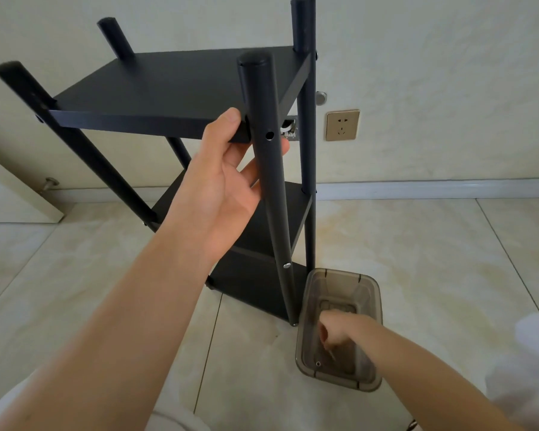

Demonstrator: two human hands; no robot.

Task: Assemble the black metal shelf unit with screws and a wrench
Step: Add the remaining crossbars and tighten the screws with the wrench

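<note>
Nearest to me, my left hand [227, 169] wraps the front right post [269, 188] of the black shelf unit [175, 88], thumb on the top shelf's front edge, fingers curled behind the post. I judge this grip steadies the frame and lines up the empty screw hole [269, 135] there with the shelf. The unit stands on the tiled floor [417, 244] against the cream wall [433, 57], near a wall socket [342, 125]. Just beside its front right foot sits a smoky plastic tub [339, 377]. My right hand [333, 329] reaches down into it, fingertips drawn together, apparently pinching a screw, though blur keeps me from being certain. One fitted screw [287, 265] shows lower on the post.
</note>
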